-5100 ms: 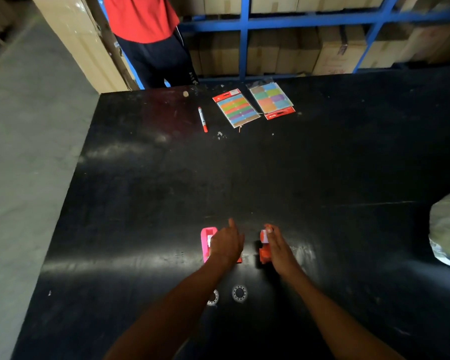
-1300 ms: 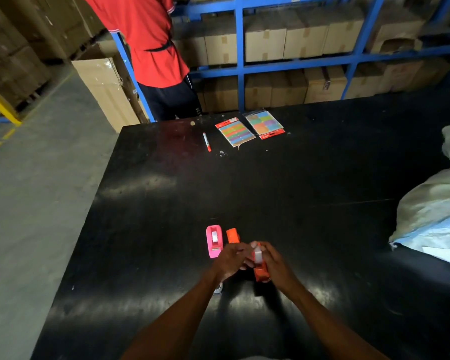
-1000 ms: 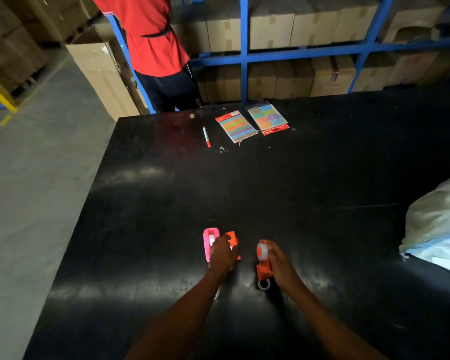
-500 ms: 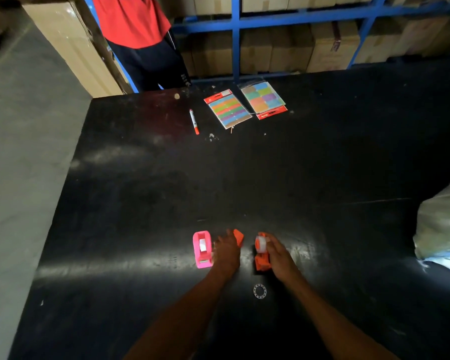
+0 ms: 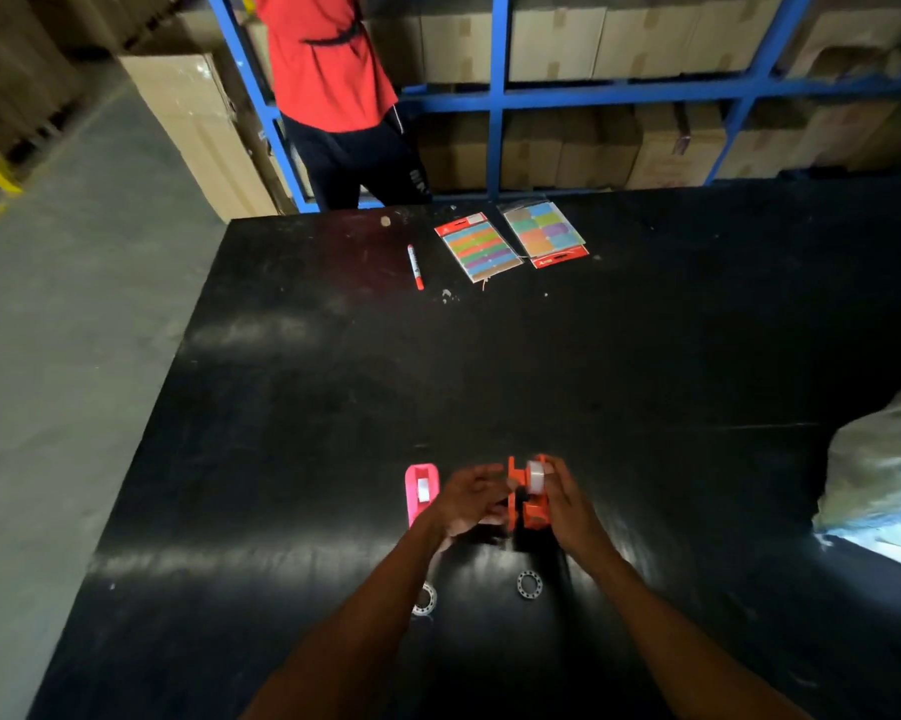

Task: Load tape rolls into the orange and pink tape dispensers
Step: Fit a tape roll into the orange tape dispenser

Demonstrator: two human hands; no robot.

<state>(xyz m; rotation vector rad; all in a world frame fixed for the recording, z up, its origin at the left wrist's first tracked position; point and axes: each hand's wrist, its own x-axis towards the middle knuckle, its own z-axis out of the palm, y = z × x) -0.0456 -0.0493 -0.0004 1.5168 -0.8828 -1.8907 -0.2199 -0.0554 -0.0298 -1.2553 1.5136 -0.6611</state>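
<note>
Head: orange dispenser (image 5: pixel 527 504) between both grips.

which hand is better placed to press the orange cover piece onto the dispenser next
Left. The left hand is at the orange cover piece, while the right hand holds the orange dispenser with its tape roll.

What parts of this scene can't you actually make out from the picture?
Head view, the only one:
- Left hand: motion-blurred, so its grip is unclear.
- Orange dispenser: partly covered by the right hand; whether the tape roll is seated can't be told.
- One ring on the table: half hidden by the left forearm.
- Pale bag: cut off by the right edge.
</note>
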